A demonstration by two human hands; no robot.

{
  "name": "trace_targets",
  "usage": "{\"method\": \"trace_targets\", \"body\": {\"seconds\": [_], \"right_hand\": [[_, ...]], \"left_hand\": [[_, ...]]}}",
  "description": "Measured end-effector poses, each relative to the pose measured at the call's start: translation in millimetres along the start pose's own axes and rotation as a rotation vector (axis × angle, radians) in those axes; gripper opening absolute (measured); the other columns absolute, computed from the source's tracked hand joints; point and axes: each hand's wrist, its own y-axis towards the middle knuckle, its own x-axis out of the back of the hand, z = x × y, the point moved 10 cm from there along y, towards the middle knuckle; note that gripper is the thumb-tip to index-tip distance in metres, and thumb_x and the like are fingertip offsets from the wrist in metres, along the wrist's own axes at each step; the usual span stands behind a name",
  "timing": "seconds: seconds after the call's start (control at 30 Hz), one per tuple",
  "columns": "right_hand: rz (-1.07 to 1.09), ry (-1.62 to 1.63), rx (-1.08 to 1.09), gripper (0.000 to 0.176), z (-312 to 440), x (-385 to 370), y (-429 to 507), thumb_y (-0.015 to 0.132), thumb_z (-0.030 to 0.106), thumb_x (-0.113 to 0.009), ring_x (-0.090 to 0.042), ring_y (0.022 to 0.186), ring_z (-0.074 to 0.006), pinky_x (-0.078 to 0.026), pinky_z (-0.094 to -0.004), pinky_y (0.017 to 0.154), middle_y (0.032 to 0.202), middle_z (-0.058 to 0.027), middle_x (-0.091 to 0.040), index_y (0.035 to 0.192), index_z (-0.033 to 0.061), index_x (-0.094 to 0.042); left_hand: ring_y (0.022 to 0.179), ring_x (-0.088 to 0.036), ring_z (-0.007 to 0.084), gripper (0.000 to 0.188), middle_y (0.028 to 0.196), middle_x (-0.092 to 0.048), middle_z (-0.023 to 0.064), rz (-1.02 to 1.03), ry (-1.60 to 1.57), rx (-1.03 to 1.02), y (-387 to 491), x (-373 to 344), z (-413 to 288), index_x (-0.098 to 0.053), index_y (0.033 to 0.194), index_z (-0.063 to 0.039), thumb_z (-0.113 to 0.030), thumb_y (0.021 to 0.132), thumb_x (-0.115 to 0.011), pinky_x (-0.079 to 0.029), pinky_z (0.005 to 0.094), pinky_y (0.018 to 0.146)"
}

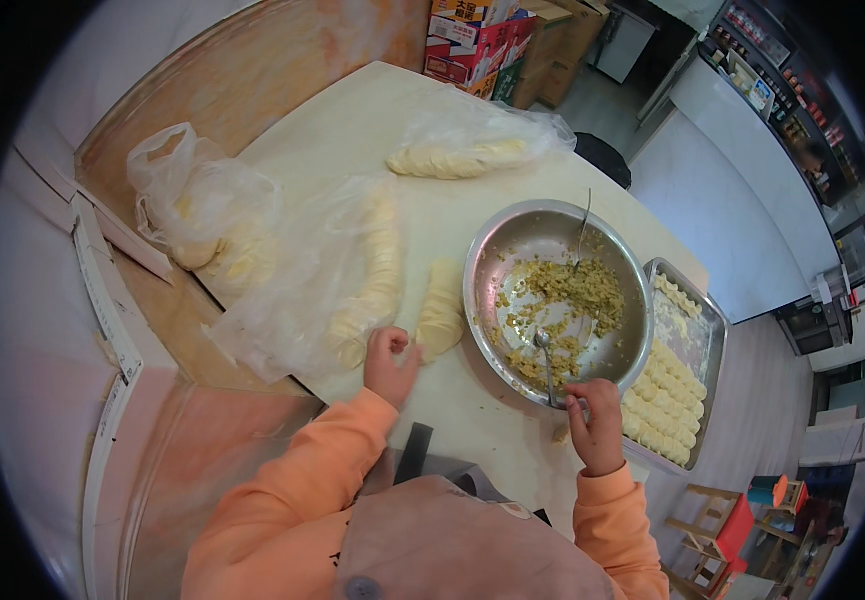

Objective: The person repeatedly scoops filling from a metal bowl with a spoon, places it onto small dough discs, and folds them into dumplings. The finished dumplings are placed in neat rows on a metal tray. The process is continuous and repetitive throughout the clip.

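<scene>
A row of overlapping dough wrappers [440,315] lies on the table, and my left hand [391,367] is at its near end, fingers apart and bent; whether it touches a wrapper I cannot tell. Left of it, a longer row of wrappers [376,262] sits under clear plastic. A large steel bowl [481,330] contains chopped greenish-yellow filling [590,296] and two metal spoons, one [543,341] with its handle toward me. My right hand [596,420] is at the bowl's near rim beside that handle; whether it grips the spoon is unclear. Filled dumplings [661,401] stand in rows on a metal tray at the right.
More wrappers in plastic [462,157] lie at the table's far side, and a plastic bag with dough [196,251] at the left. Stacked cardboard boxes [470,45] stand beyond the table. A black round stool [603,159] is near its far edge; red-seated chairs [729,525] are at lower right.
</scene>
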Motion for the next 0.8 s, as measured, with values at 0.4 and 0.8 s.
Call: {"method": "trace_targets", "body": {"seconds": [0.4,0.8], "right_hand": [[0.018,0.149,0.059,0.007,45,-24,-16,0.084,0.004,-0.063,-0.055,0.087,-0.0293,-0.044,-0.0366,0.081,0.087,-0.0108,-0.061,0.091,0.0044,-0.066],[0.265,1.059,-0.572,0.019,36,-104,-25,0.093,0.017,-0.063,-0.057,0.084,-0.008,-0.045,-0.023,0.076,0.092,-0.0012,-0.065,0.104,0.0013,-0.067]], "left_hand": [[0.093,-0.061,0.0206,0.027,0.11,-0.058,0.0133,-0.058,-0.212,0.202,-19,22,32,-0.051,0.104,-0.001,-0.007,0.084,-0.068,-0.052,0.0299,0.078],[0.103,-0.06,0.0228,0.042,0.124,-0.055,0.015,0.632,-0.796,0.57,-78,-54,-94,-0.036,0.135,-0.008,-0.003,0.095,-0.049,-0.05,0.0332,0.087]]}}
